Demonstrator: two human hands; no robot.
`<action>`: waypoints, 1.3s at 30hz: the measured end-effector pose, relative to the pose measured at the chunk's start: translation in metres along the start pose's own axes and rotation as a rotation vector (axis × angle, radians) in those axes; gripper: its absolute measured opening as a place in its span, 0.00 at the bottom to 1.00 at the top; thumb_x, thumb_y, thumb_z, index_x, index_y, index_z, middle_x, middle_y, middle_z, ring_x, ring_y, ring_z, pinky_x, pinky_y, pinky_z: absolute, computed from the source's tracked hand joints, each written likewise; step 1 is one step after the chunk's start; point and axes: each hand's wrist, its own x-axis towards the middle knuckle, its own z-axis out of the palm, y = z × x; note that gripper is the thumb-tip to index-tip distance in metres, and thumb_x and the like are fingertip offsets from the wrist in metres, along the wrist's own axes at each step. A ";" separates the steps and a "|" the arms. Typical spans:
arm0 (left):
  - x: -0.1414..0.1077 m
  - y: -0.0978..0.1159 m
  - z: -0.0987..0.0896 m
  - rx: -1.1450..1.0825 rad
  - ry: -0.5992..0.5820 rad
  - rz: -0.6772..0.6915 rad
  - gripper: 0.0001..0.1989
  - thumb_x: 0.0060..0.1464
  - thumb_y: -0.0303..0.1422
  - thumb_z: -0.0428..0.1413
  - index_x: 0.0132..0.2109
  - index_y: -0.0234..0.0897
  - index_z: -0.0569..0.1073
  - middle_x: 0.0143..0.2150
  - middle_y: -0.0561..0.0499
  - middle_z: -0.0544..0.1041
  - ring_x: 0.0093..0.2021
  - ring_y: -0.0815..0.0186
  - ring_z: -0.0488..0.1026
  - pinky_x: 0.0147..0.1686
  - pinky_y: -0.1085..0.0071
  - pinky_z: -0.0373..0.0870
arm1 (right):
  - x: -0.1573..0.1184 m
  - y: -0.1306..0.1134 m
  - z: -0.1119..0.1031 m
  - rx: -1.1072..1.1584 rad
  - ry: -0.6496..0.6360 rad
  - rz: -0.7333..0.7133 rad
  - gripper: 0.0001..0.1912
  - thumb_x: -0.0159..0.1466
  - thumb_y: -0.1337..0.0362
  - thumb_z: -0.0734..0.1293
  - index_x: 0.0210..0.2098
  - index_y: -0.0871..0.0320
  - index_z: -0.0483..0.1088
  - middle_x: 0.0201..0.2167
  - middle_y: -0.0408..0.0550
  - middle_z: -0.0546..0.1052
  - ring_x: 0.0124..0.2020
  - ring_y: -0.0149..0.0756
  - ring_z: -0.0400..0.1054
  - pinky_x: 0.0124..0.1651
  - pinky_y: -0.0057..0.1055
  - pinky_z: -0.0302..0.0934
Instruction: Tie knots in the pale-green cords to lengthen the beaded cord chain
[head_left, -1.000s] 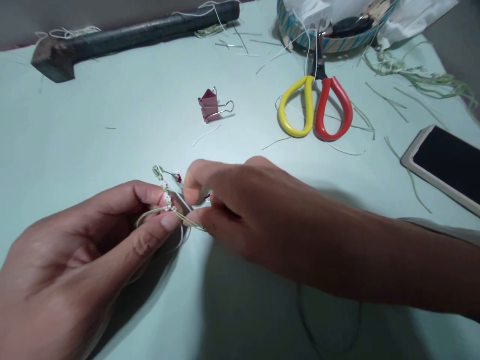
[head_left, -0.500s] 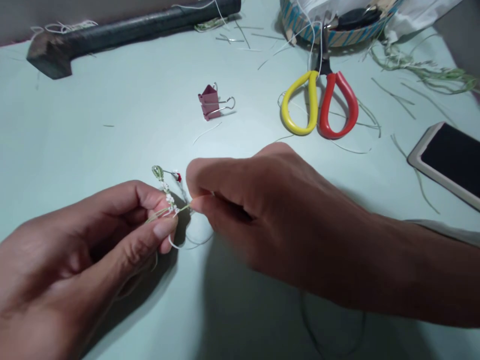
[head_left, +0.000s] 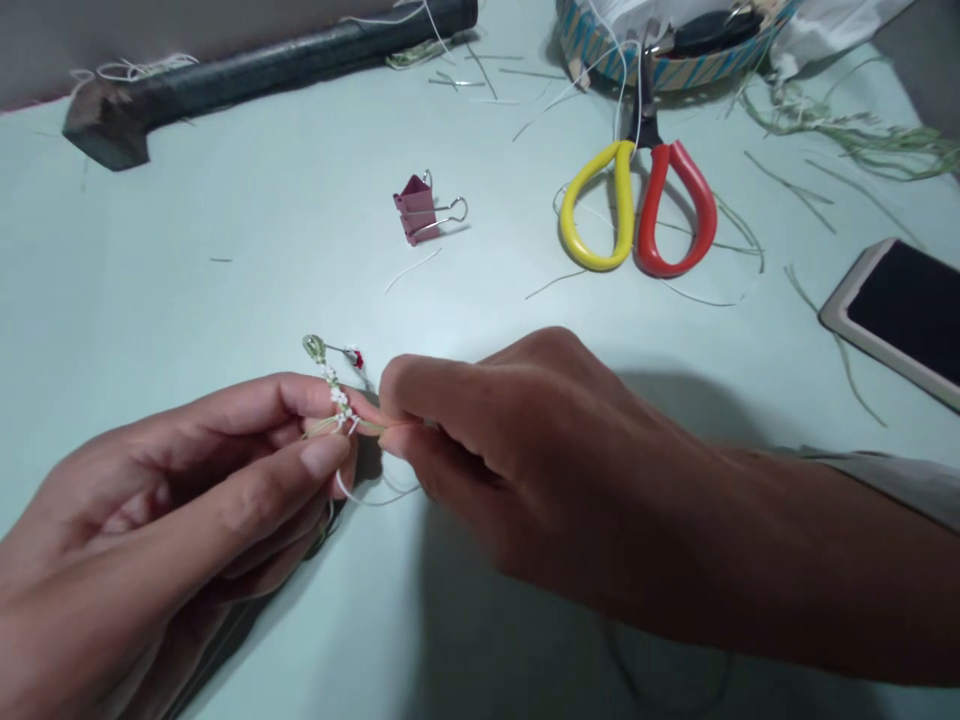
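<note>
Between thumb and fingers, my left hand [head_left: 225, 480] pinches a small knotted cord piece [head_left: 337, 393] of green and white thread. A green loop [head_left: 314, 347] forms its upper end. A thin pin with a red-and-white tip [head_left: 356, 357] sticks out from the loop to the right. My right hand [head_left: 510, 440] is closed in a pinch on a green cord [head_left: 369, 426] that runs out of the knots. Below the pinch, a loose white thread [head_left: 375, 502] curves between the hands. The cord's far end is hidden by my right fingers.
A maroon binder clip [head_left: 418, 212] stands beyond the hands. Scissors with yellow and red handles [head_left: 675, 215] lean on a round basket [head_left: 720, 72]. A phone [head_left: 900, 310] lies at right, a dark metal bar [head_left: 285, 75] at the back left. Cut threads [head_left: 870, 140] are scattered about.
My right hand has moved slightly down, and the green cord now runs more level from the knots. The left hand still pinches the cord piece, its fingers slightly shifted.
</note>
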 end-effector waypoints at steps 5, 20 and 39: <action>0.018 0.025 0.008 -0.058 -0.060 -0.025 0.24 0.47 0.40 0.77 0.53 0.51 0.88 0.30 0.47 0.84 0.41 0.44 0.89 0.24 0.63 0.89 | 0.003 0.000 0.002 -0.039 0.021 -0.053 0.15 0.71 0.72 0.67 0.29 0.52 0.67 0.31 0.39 0.71 0.28 0.31 0.61 0.30 0.34 0.55; -0.007 0.001 0.006 0.096 0.022 0.054 0.20 0.40 0.46 0.84 0.33 0.45 0.86 0.24 0.51 0.78 0.22 0.64 0.77 0.20 0.75 0.82 | -0.002 -0.002 0.006 -0.140 0.102 -0.185 0.11 0.65 0.77 0.70 0.37 0.54 0.77 0.47 0.44 0.78 0.48 0.39 0.70 0.49 0.41 0.65; -0.005 -0.007 0.010 0.200 0.017 0.157 0.18 0.50 0.48 0.79 0.45 0.48 0.88 0.23 0.53 0.79 0.14 0.77 0.58 0.12 0.83 0.63 | 0.008 -0.003 0.006 0.194 0.067 -0.003 0.18 0.62 0.80 0.65 0.41 0.48 0.61 0.33 0.32 0.76 0.32 0.30 0.69 0.35 0.27 0.62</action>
